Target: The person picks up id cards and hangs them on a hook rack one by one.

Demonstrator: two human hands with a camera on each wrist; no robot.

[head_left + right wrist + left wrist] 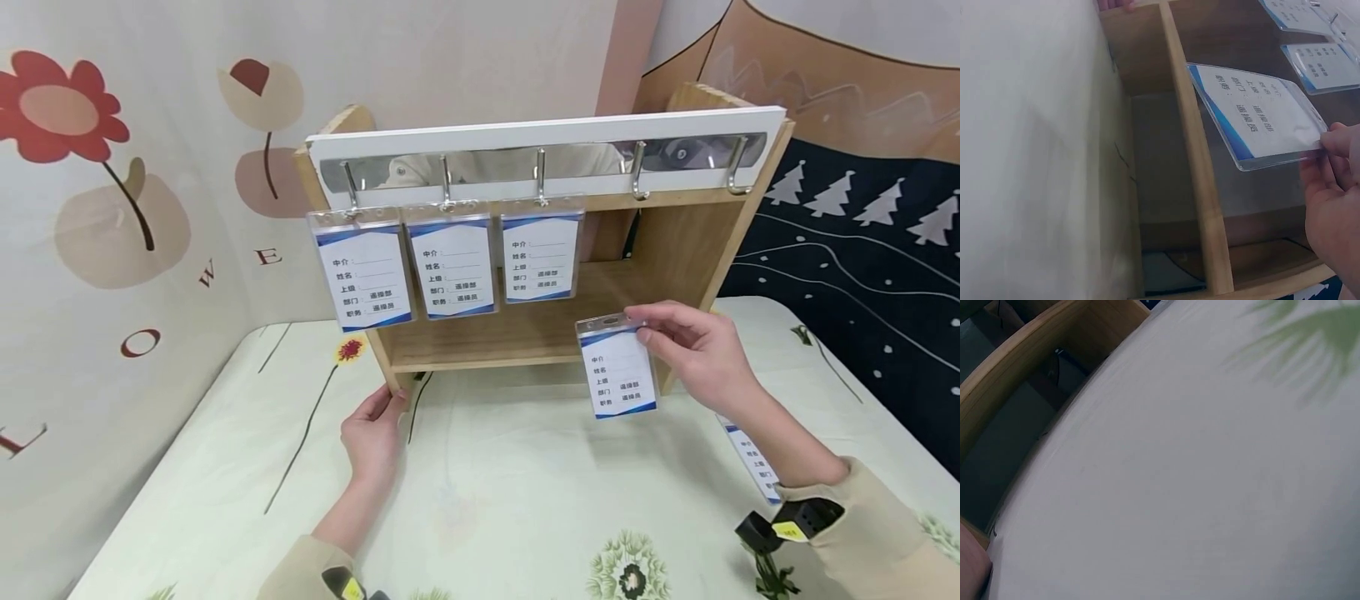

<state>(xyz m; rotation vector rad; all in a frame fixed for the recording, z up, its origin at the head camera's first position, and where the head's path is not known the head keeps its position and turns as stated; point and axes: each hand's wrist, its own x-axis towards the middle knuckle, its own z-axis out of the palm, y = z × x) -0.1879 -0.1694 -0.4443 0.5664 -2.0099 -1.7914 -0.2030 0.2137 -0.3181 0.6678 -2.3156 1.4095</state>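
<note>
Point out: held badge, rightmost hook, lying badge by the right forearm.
Held badge point(618, 372), head view, middle of the printed card
Rightmost hook point(737, 163), head view, its metal shank
Lying badge point(752, 465), head view, exposed printed face

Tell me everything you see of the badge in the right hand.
The badge is flat, rectangular and white, cased in what looks like clear plastic, with blue bands along its top and bottom and dark Chinese characters between. The right hand pinches its upper corner between thumb and fingers. It is held in the air, slightly tilted, printed side toward the head camera, in front of the wooden rack and on no hook.
</note>
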